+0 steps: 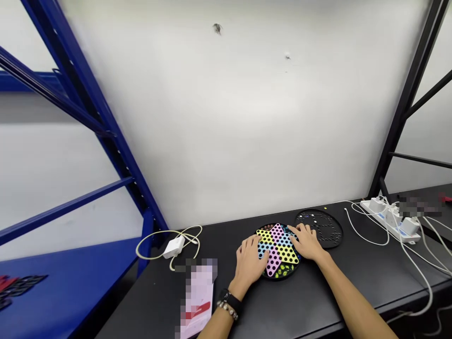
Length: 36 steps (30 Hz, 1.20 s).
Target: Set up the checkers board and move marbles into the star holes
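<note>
A Chinese checkers board point(274, 254), star-shaped with pink, yellow and blue points and black holes, sits over a round black tray point(282, 278) on the black table. Coloured marbles point(283, 270) show in the tray round the star's edges. My left hand point(250, 259) grips the board's left side, its thumb on top. On the right side, my right hand point(306, 242) holds the board with its thumb on the surface and fingers at the upper edge. Some fingertips are hidden, so I cannot tell how far they reach under it.
Behind my right hand lies a round black lid point(332, 230) with a few small pale bits. A white power strip point(391, 221) with plugs and cables stands at right. To the left are a charger point(174, 246) with its cable and a phone-like device point(199, 301). A white wall rises behind.
</note>
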Motion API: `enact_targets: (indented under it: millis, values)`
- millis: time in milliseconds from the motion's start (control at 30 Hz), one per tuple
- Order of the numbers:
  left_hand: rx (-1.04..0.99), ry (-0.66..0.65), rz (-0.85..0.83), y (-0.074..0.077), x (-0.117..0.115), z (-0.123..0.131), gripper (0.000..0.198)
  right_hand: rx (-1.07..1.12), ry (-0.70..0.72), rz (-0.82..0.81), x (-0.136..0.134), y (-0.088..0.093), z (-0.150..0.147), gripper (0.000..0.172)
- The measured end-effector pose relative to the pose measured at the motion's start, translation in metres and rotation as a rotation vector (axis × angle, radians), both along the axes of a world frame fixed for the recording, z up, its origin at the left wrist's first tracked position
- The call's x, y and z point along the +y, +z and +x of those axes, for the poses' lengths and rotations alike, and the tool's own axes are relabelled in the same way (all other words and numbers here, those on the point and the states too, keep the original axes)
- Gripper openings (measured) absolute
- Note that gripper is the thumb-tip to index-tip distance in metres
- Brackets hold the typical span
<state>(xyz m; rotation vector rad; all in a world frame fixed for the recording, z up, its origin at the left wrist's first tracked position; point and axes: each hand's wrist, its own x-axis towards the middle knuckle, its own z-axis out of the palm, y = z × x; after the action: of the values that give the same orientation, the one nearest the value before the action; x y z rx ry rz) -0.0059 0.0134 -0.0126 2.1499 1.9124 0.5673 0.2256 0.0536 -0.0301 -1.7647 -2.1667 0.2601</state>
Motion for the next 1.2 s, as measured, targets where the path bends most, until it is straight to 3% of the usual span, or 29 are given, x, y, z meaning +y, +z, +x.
enact_targets:
  millis: [733,1000,1100,1200]
  values:
    - [0.037,0.044,0.038,0.003,0.003,-0.005,0.033,0.073,-0.052,-0.126,-0.008,0.009,-0.005,0.037]
    - [0.076,0.061,0.029,0.001,0.004,-0.007,0.040,0.125,-0.050,-0.030,-0.014,0.011,-0.015,0.027]
    - [0.097,0.062,0.027,0.000,0.004,-0.007,0.041,0.142,0.007,-0.016,-0.013,0.009,-0.015,0.033]
    - [0.105,0.062,0.021,0.000,0.004,-0.007,0.041,0.136,0.034,-0.018,-0.012,0.004,-0.016,0.027]
